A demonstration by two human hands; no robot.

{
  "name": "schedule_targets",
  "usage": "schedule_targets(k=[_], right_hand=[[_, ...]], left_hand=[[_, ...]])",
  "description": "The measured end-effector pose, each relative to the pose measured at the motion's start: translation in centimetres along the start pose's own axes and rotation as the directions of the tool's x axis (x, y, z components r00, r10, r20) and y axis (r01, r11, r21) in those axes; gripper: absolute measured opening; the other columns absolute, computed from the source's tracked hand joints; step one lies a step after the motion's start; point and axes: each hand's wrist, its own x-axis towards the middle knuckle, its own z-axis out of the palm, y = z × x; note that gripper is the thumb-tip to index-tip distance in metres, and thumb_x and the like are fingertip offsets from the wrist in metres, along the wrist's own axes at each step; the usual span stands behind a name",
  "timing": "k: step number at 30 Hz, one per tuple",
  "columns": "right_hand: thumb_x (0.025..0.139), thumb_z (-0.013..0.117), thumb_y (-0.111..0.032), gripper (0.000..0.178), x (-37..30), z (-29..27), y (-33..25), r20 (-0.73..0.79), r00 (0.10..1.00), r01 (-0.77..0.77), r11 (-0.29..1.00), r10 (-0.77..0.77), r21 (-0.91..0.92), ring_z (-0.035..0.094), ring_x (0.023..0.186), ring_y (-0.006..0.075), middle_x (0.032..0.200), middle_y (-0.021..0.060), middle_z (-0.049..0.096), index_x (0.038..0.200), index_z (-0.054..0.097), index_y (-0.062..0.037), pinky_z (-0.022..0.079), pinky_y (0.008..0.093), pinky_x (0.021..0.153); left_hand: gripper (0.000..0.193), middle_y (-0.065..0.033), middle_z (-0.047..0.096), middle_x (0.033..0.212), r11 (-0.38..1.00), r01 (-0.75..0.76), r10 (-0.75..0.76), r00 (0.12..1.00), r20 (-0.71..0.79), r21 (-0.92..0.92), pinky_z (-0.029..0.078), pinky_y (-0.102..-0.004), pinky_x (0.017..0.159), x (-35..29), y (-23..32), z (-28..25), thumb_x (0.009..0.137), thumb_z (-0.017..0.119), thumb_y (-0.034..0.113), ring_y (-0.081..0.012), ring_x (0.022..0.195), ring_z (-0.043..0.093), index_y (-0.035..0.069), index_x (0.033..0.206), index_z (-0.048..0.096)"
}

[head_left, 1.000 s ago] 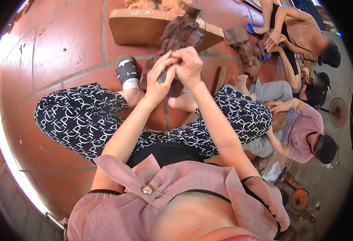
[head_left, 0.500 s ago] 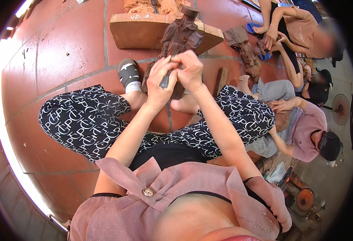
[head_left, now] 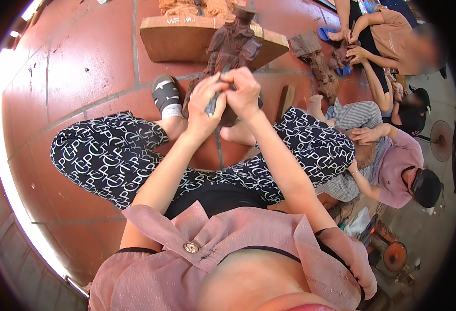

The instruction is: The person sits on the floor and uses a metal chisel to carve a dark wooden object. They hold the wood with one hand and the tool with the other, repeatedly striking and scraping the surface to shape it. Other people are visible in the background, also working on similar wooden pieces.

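A dark brown carved wooden figure (head_left: pixel 231 44) leans away from me, its lower part between my feet and partly hidden by my hands. My left hand (head_left: pixel 203 103) is closed around a narrow blue-grey strip (head_left: pixel 212 105) that looks like folded sandpaper; one end shows by the thumb, and a bluish bit pokes out above the fingers. Against it, my right hand (head_left: pixel 243 94) has its fingers curled in at the figure's lower body. What the right fingers grip is hidden. Both hands meet in front of the figure.
Behind the figure lies a thick wooden slab (head_left: pixel 171 41) with a pale orange carving (head_left: pixel 181 7) on it. A wood block (head_left: pixel 286 103) stands by my right knee. Another dark carving (head_left: pixel 316 65) lies to the right, near co-workers (head_left: pixel 401 158) seated on the tiled floor (head_left: pixel 93 62).
Both hands have shifted only slightly, and the strip now shows a little above the left fingers. At the far right, a co-worker's hands have moved apart over a dark carving.
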Motion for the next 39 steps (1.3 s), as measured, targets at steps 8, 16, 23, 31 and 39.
schedule_targets(k=[8, 16, 23, 31, 39], right_hand=[[0.063, 0.07, 0.001, 0.018, 0.1, 0.0, 0.6, -0.026, 1.0, 0.001, 1.0, -0.002, -0.02, 0.062, 0.074, 0.0233, 0.08, 0.0087, 0.063, 0.078, 0.065, -0.007, 0.051, 0.0306, 0.064], [0.061, 0.07, 0.002, 0.021, 1.8, 0.0, 0.2, -0.052, 0.998, -0.039, 0.999, 0.039, -0.004, 0.063, 0.076, 0.0228, 0.081, 0.0075, 0.064, 0.079, 0.065, -0.0073, 0.051, 0.0306, 0.065], [0.064, 0.066, 0.002, 0.018, 0.6, -0.6, -0.6, -0.047, 0.999, 0.012, 1.0, -0.012, -0.017, 0.061, 0.073, 0.0247, 0.079, 0.008, 0.061, 0.079, 0.063, -0.0064, 0.05, 0.0324, 0.062], [0.065, 0.066, 0.003, 0.018, 0.0, -0.5, -0.2, -0.014, 1.0, -0.027, 0.998, 0.027, 0.054, 0.061, 0.074, 0.0247, 0.081, 0.0086, 0.062, 0.081, 0.064, -0.0056, 0.05, 0.0316, 0.063], [0.068, 0.065, 0.003, 0.016, -0.2, -0.4, -0.2, 0.042, 0.992, -0.12, 0.988, 0.116, 0.096, 0.061, 0.072, 0.0232, 0.082, 0.0087, 0.061, 0.082, 0.064, -0.0047, 0.051, 0.0309, 0.062]], left_hand=[[0.022, -0.0164, 0.06, 0.116, 0.999, 0.001, -0.001, 1.0, -0.018, -0.037, 0.039, -0.0433, 0.099, 0.1, -0.2, 0.5, 0.078, 0.062, 0.008, -0.0331, 0.113, 0.053, 0.006, 0.099, 0.064], [0.021, -0.0154, 0.06, 0.116, 1.0, -0.016, 0.017, 0.998, -0.058, 0.019, 0.037, -0.0433, 0.1, 1.9, 0.0, 0.6, 0.078, 0.063, 0.008, -0.0344, 0.114, 0.052, 0.007, 0.099, 0.064], [0.022, -0.015, 0.06, 0.115, 1.0, -0.015, 0.017, 0.997, -0.08, 0.023, 0.037, -0.0434, 0.1, 0.6, 0.8, 0.8, 0.077, 0.063, 0.008, -0.0333, 0.114, 0.052, 0.006, 0.099, 0.064], [0.023, -0.016, 0.061, 0.114, 1.0, 0.026, -0.026, 0.997, -0.071, -0.004, 0.038, -0.0424, 0.099, 0.0, 0.4, 0.8, 0.077, 0.063, 0.007, -0.0325, 0.112, 0.054, 0.006, 0.1, 0.064], [0.021, -0.0175, 0.061, 0.113, 0.988, 0.104, -0.111, 0.993, -0.049, -0.114, 0.04, -0.0391, 0.098, -0.1, 0.2, 0.7, 0.079, 0.061, 0.005, -0.0303, 0.111, 0.055, 0.003, 0.1, 0.064]])
